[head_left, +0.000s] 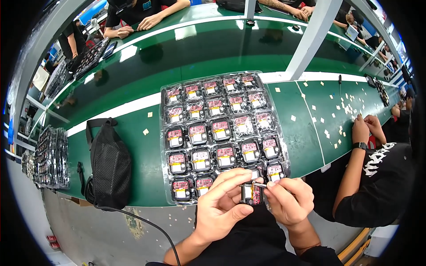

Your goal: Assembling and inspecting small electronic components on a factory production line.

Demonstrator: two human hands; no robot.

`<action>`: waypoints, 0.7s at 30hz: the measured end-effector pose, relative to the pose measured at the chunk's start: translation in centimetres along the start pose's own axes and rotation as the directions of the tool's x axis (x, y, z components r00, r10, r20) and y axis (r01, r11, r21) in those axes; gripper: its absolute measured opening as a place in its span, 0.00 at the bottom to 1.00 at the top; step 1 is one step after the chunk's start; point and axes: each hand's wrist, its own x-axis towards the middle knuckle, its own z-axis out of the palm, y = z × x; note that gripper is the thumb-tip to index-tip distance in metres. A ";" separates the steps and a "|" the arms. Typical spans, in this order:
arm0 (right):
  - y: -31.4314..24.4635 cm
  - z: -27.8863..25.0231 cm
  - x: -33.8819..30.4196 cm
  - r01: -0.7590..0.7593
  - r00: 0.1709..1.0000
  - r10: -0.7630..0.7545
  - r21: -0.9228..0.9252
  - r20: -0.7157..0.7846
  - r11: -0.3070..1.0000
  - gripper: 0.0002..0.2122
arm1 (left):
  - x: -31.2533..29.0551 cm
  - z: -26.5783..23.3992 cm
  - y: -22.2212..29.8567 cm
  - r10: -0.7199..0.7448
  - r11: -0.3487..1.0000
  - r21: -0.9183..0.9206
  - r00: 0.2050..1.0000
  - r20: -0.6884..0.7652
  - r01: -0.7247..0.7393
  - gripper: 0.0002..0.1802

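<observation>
While holding a small black-cased device [252,196] above the near edge of a clear plastic tray [164,153], had both hands close together, almost meeting. Gripped the device in the left hand [219,213], with the thumb along its near side and the bent fingers at its far side. Pinched a slim silvery tool [260,184] between thumb and forefinger of the right hand [290,201], with the other fingers curled in toward the palm. Held its tip at the far edge of the device's open face; could not tell whether touching or just above. Had the tray lying on a green table [144,177], filled with rows of similar devices [197,133] showing red boards, pale rectangles and yellow strips. Saw shiny clear film over several in the farther rows. Had a black mesh bag [111,166] left of the tray, with a black cable [151,221] curving from near it toward the left forearm. Farther left, made out stacked trays [53,157]. To the right, saw small pale squares [344,106] scattered near a co-worker [375,188] dressed in black.
</observation>
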 end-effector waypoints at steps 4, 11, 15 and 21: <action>-0.2 0.0 0.1 0.008 1.000 -0.008 -0.001 0.010 1.000 0.13 | -0.1 -0.2 0.1 -0.014 1.000 -0.003 1.000 0.010 0.014 0.33; -0.4 0.3 0.1 0.008 1.000 -0.008 -0.015 0.004 1.000 0.12 | -0.4 -0.4 0.1 -0.029 1.000 -0.007 0.999 0.018 0.029 0.34; -0.4 0.2 0.1 0.022 1.000 -0.022 -0.021 0.007 1.000 0.13 | -0.4 -0.4 0.3 -0.038 0.999 -0.007 0.999 0.010 0.039 0.34; -0.5 0.2 0.2 0.008 1.000 -0.008 -0.002 0.010 1.000 0.11 | -0.5 -0.4 0.4 -0.037 0.999 0.013 0.999 0.028 0.036 0.34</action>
